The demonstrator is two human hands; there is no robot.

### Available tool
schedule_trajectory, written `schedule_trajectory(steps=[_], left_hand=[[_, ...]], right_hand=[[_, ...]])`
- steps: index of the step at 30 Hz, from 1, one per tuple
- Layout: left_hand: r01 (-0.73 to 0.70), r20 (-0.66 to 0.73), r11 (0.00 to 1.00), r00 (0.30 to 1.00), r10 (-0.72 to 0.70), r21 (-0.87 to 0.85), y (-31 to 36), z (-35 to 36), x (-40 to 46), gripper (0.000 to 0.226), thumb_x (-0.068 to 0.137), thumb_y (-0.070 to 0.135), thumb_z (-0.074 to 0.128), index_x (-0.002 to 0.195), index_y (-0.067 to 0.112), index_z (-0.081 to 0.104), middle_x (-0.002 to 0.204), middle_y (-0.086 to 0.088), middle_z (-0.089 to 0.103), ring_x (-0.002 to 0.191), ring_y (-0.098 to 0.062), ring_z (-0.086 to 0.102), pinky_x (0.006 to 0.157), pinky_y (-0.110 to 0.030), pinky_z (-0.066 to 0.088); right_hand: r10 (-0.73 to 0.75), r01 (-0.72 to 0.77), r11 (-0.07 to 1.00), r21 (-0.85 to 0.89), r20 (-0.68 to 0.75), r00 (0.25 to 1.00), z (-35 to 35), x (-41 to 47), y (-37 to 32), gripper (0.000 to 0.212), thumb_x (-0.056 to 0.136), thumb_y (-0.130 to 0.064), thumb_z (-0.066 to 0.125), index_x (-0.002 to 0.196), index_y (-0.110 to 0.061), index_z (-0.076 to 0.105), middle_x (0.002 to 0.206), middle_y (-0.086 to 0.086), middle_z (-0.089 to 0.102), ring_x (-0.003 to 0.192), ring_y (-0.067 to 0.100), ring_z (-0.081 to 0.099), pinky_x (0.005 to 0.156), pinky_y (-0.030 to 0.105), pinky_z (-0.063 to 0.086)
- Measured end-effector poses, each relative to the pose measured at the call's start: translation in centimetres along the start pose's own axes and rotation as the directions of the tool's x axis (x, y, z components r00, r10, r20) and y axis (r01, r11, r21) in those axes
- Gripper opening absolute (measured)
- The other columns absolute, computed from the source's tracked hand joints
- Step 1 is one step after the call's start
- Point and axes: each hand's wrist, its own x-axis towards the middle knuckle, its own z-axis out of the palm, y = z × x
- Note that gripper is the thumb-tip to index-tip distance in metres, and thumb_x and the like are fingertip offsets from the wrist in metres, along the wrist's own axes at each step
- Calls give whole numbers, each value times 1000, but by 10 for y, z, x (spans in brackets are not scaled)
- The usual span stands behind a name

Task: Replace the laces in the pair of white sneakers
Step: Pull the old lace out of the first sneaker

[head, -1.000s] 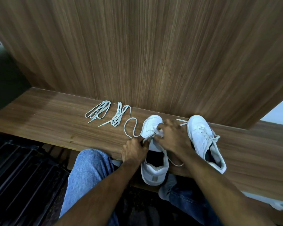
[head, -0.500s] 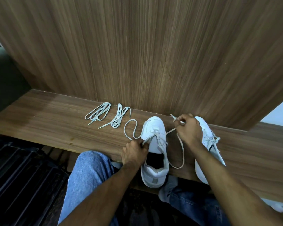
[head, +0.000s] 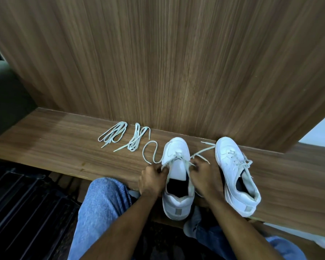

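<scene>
Two white sneakers stand on a wooden bench (head: 54, 143), toes toward the wall. The left sneaker (head: 176, 177) is partly unlaced; its lace (head: 150, 152) trails in a loop to the left, and its other end (head: 204, 149) lies toward the right sneaker. My left hand (head: 152, 179) grips the left side of this sneaker by the eyelets. My right hand (head: 204, 175) pinches the lace at the right eyelets. The right sneaker (head: 235, 173) stands beside my right hand, laced and tied.
Two bundles of loose white laces (head: 113, 134) (head: 137, 137) lie on the bench to the left of the sneakers. A wood-panel wall (head: 158, 62) rises behind the bench. My knees in blue jeans (head: 103, 203) are below the bench edge, above a dark slatted floor (head: 23, 212).
My right hand has come back down from beside the right sneaker to the left sneaker's right eyelets. The pulled lace end now lies between the two sneakers. My left hand stays put.
</scene>
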Motion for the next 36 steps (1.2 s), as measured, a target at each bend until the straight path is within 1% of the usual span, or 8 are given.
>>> schedule_trajectory(steps=[7,9,14,23,26,28,31,36], left_hand=[[60,38,974,998,-53,-219,-13,4,7,22,78,43,66,62,28,65,58,-6,61,67,-31,63,67,-39,53],[14,41,991,999,-9,-130,-8,0,8,6,82,36,64,83,33,69,77,-2,71,81,-28,66,75,-38,54],[-296,54,911,954,294,287,16,6,9,47,84,10,49,122,37,54,125,4,52,106,-31,58,83,-41,48],[-506,218,565,839,499,652,40,45,28,24,92,27,47,114,21,53,116,-4,51,105,-28,57,85,-41,43],[-344,71,823,934,350,452,43,38,33,20,95,28,45,107,18,57,104,-9,63,95,-35,63,80,-41,50],[-29,-42,988,999,23,-152,46,31,39,12,91,20,50,95,13,59,85,-12,68,83,-34,65,78,-42,55],[308,125,582,935,-333,-753,43,23,50,16,94,0,41,84,8,50,73,-14,60,65,-23,63,48,-24,54],[-126,46,970,989,138,-208,31,24,51,19,79,11,57,85,27,65,94,-6,65,91,-28,62,81,-31,49]], right_hand=[[260,-284,860,424,115,959,2,6,19,11,79,-27,63,78,-24,73,76,-8,73,81,16,69,81,41,57],[260,-275,863,425,93,961,1,5,16,11,81,-20,63,76,-20,73,75,-5,73,80,20,69,79,41,56],[189,-199,947,254,61,980,-3,1,7,14,87,-12,57,84,-16,71,86,2,73,85,23,65,79,36,51],[142,-146,980,137,39,989,-14,-5,1,18,89,-16,53,89,-13,70,88,12,70,88,29,63,66,28,37],[154,-156,980,125,24,988,-14,-6,1,19,89,-15,52,92,-14,71,90,11,71,90,29,63,67,28,38],[154,-155,980,120,22,988,-13,-6,2,20,88,-13,52,94,-15,71,93,11,71,91,30,63,69,29,39],[138,-141,984,106,31,990,-12,-6,3,23,88,-12,52,100,-15,71,97,10,72,94,29,63,73,29,40],[163,-168,979,119,51,985,-6,-4,5,15,88,-16,53,92,-18,67,93,5,71,92,28,63,77,32,44]])
